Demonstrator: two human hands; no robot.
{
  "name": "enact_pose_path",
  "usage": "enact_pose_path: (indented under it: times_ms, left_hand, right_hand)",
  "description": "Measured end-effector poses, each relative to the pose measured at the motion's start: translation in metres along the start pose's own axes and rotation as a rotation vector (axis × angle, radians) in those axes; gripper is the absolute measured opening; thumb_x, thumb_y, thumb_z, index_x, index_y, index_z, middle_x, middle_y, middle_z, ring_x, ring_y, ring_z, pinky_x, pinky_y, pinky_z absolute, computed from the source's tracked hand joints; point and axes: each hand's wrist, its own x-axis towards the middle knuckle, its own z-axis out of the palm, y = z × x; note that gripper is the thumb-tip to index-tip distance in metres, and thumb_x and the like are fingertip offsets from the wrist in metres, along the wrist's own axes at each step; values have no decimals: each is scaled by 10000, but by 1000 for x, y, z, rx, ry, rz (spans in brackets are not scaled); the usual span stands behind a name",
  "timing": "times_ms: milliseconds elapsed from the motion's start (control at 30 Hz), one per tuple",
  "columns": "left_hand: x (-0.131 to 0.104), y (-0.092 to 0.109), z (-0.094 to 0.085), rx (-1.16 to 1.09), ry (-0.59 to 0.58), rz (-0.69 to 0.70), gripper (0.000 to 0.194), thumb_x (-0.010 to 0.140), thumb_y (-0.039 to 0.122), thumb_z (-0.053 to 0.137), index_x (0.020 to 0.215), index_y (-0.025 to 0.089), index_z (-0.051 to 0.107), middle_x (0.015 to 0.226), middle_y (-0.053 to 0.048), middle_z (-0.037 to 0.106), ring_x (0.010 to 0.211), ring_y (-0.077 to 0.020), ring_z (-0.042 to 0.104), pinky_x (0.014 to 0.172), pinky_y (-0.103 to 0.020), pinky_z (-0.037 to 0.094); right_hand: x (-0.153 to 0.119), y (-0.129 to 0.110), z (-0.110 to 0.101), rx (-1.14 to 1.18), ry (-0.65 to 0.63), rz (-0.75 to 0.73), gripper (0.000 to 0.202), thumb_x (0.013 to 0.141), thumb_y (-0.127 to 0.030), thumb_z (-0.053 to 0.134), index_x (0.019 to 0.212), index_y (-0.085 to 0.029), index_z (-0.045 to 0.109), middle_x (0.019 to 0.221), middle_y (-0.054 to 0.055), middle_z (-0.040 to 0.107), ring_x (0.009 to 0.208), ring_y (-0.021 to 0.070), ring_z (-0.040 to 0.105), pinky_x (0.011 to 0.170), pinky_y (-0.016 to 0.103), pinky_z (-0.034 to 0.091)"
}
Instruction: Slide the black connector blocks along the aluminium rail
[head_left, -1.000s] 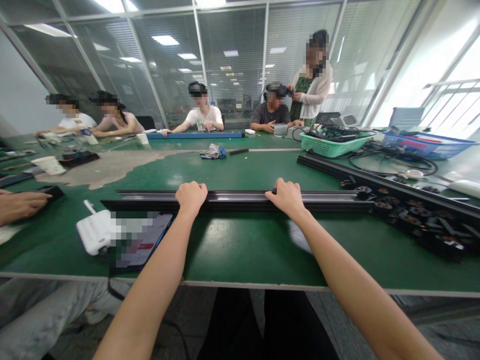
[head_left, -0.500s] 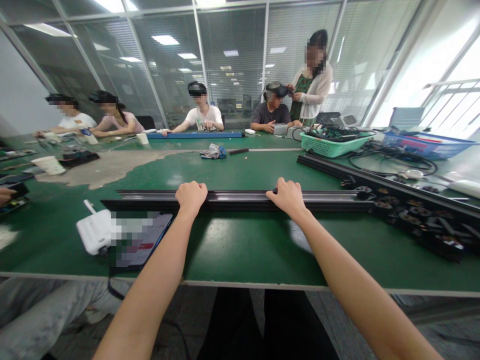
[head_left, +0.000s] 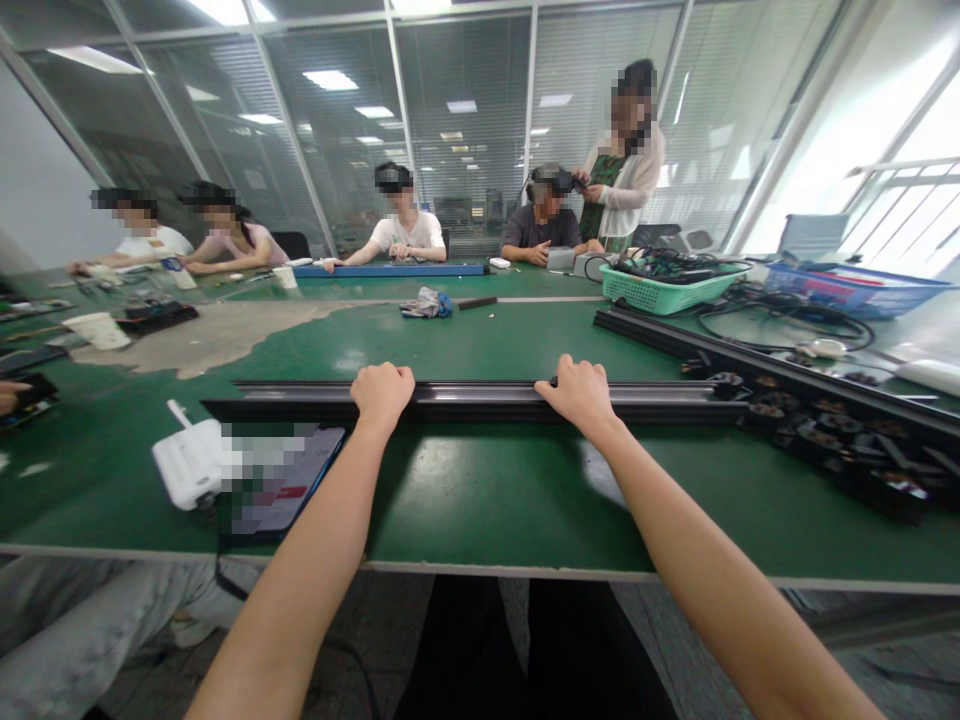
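A long black metal channel point(head_left: 480, 398) with a silvery inner strip lies crosswise on the green table. My left hand point(head_left: 382, 393) is closed over it left of its middle, fingers wrapped over the far edge. Farther right, my right hand point(head_left: 579, 395) is closed in a fist at the channel. A small dark thing pokes out between its thumb and index finger; the rest is hidden in the fist, so its kind cannot be told. The channel's right end reaches a cluster of dark parts point(head_left: 832, 430).
Left of my left forearm lie a white device point(head_left: 187, 465) and a phone point(head_left: 300, 490). Another black channel point(head_left: 675, 345) slants across the right side. Behind it stand a green basket point(head_left: 667, 290) of cables and a blue basket point(head_left: 862, 290). People sit across the table; one stands.
My right hand has shifted very slightly to the right along the channel. My left hand and the channel stay in place.
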Motion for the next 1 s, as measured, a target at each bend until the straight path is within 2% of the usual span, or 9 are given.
enact_pose_path:
  times_ms: [467, 667, 833, 1000]
  left_hand:
    - [1, 0, 2, 0, 8, -2, 497, 878, 317, 346, 1026, 56, 743, 944, -231, 699, 977, -344, 644, 794, -396, 503]
    - [1, -1, 1, 3, 1, -3, 499, 880, 318, 340, 1030, 66, 743, 946, -231, 696, 977, -335, 641, 797, -390, 498]
    - [1, -1, 2, -6, 17, 3, 503, 872, 318, 341, 1024, 63, 747, 928, -234, 697, 978, -344, 639, 794, -399, 498]
    - [1, -1, 3, 0, 30, 2, 508, 870, 314, 333, 1022, 60, 746, 929, -239, 696, 978, -346, 636, 787, -404, 497]
  right_hand:
    - [-2, 1, -7, -55, -32, 29, 349, 886, -376, 450, 1030, -82, 572, 966, 204, 684, 994, 311, 603, 856, 368, 333]
    - [3, 5, -6, -24, -128, 19, 366, 891, -350, 454, 1131, -83, 525, 1028, 214, 676, 1024, 317, 609, 832, 366, 374]
    - [11, 13, -5, -1, -207, -53, 333, 903, -327, 453, 1156, -117, 508, 1040, 195, 681, 1005, 325, 626, 778, 354, 400]
    - [13, 22, -7, -54, -208, -188, 286, 922, -300, 445, 1138, -122, 503, 1013, 203, 680, 961, 324, 630, 772, 356, 400]
